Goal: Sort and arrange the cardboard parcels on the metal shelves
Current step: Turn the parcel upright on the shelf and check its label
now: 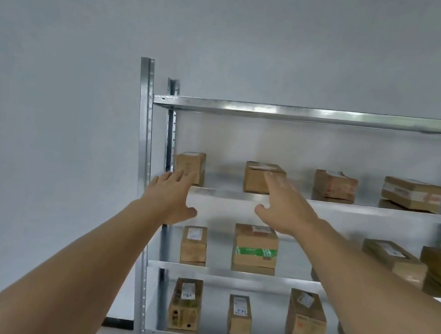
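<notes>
A metal shelf unit (238, 195) holds several brown cardboard parcels on three levels. My left hand (171, 196) reaches up with fingers apart, its fingertips in front of the leftmost parcel (195, 161) on the upper occupied shelf. My right hand (285, 206) is also spread, its fingertips over the front of the second parcel (258, 177) on that shelf. Neither hand grips anything. Further right on the same level sit a third parcel (335, 183) and two flat parcels (411, 194). A green-taped parcel (255, 249) stands on the shelf below.
The top shelf (308, 115) shows no parcels from this low angle. The lowest visible shelf carries three upright parcels (239, 314). A plain white wall lies left of the steel upright (145, 126). More flat parcels (395, 259) sit at the middle right.
</notes>
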